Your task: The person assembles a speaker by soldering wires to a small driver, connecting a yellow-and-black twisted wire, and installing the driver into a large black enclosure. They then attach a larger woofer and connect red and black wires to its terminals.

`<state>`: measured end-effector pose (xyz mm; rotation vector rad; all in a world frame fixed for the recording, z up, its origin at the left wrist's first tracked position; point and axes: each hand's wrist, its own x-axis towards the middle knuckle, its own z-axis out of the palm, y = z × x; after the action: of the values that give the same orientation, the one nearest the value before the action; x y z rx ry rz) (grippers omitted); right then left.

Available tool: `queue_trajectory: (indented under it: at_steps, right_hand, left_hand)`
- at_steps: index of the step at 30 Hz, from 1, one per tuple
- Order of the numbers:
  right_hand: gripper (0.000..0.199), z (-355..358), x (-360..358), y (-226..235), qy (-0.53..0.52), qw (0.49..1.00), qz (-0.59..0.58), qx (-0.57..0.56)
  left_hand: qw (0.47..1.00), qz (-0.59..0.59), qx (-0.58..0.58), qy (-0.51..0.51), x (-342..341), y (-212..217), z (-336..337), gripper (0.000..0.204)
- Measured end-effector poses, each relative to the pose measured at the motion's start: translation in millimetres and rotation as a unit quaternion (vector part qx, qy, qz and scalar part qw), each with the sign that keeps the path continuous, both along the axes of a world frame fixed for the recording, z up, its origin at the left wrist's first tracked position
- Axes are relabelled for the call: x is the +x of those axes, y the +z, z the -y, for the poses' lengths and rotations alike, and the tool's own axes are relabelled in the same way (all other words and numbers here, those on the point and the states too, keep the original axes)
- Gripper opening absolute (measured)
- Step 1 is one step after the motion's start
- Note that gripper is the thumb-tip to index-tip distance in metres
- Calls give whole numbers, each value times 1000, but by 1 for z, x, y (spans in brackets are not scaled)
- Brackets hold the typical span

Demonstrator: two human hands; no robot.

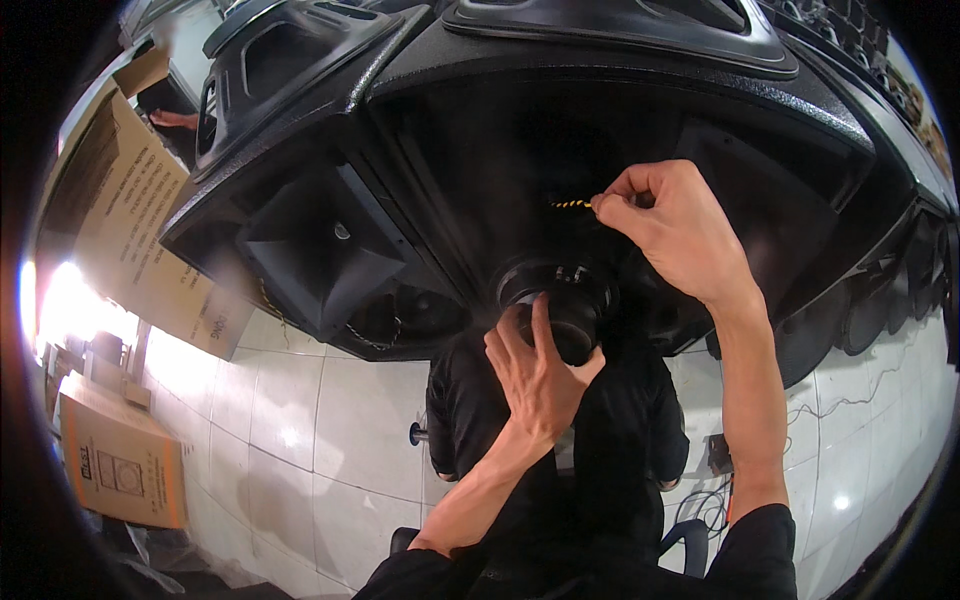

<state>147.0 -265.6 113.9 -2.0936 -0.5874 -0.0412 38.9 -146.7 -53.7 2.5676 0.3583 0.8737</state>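
Observation:
My left hand (532, 378) grips a round black speaker driver (578, 328) from below and the side, fingers spread along its rim and thumb at its right. The driver is held tilted above my lap, in front of a large black speaker cabinet (480, 130). Higher up and to the right, my right hand (682, 225) pinches a yellow-and-black twisted wire (572, 204) between thumb and forefinger. Leftward, the wire runs into the dark of the cabinet, where its far end is hidden.
Another black speaker cabinet with a square horn (325, 240) adjoins on the left. Cardboard boxes (135, 215) (122, 450) stand at far left. Round black speaker parts (865, 310) line the right side. Cables (712, 505) lie on the white tiled floor (365, 420). Another person's hand (175, 119) shows at upper left.

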Motion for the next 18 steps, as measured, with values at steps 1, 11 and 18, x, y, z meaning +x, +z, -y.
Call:
queue_trajectory:
  at_steps: [1, 11, 18]
  right_hand:
    - [28, 1, 0, 0, -1, 1000, -2, -2]
    - [30, 8, -3, -12, 27, 999, -20, 21]
    - [23, 14, -8, -24, 14, 998, -54, 41]
  left_hand:
    - [1000, -9, -5, -1, 3, -1, 1, 91]
    - [999, 8, -49, 6, 21, -16, 7, 91]
    - [998, 36, -43, 32, 29, -17, 2, 91]
